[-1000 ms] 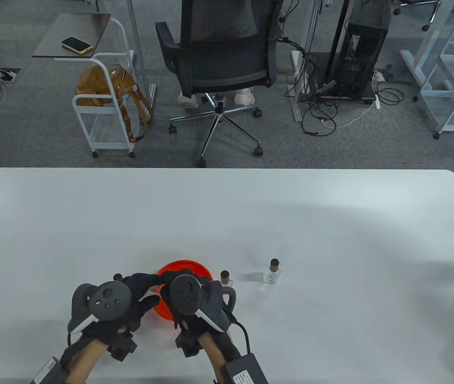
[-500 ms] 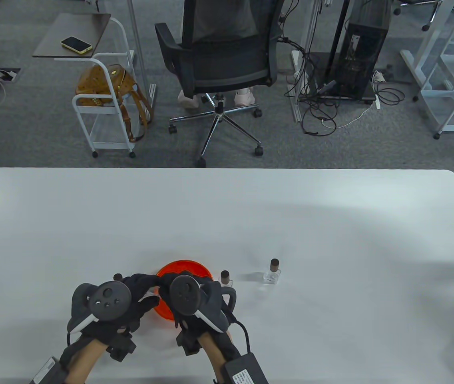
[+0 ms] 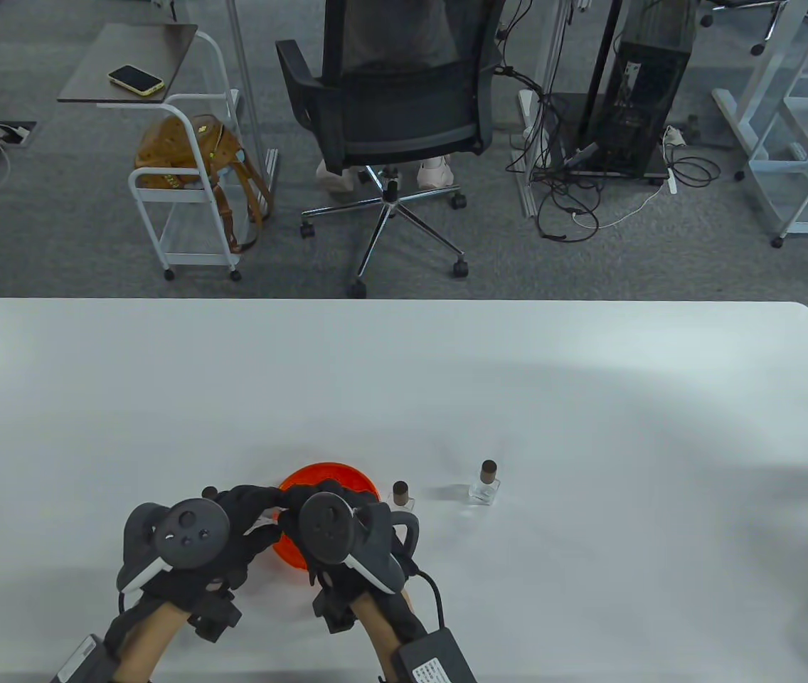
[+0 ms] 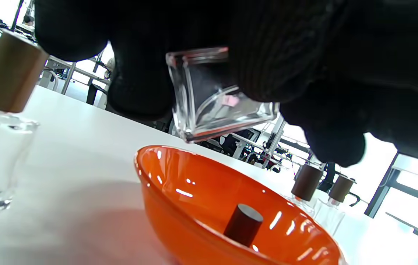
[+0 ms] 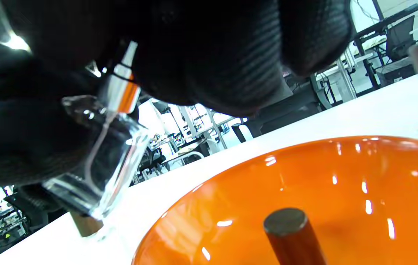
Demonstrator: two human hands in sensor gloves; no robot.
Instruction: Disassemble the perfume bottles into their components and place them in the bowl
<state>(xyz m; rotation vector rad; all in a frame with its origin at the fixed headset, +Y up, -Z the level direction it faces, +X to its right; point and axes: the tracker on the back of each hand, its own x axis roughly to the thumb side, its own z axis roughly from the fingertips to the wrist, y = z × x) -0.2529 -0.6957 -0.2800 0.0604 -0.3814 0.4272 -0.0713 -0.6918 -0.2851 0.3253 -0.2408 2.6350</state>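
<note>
Office floor beyond the white tabletop. Above the orange bowl's near rim, left hand gripped the glass bottle; right hand pinched its sprayer. Risk: a jerky pull could drop the glass, chipping the bowl or knocking over the bottles beside it.

black office chair, white cart holding a brown bag, yellow phone.

No legible text in any view.
A white label sits on the black box at the right forearm, bottom edge of the table view; its print is too small to read. No other writing shows.
</note>
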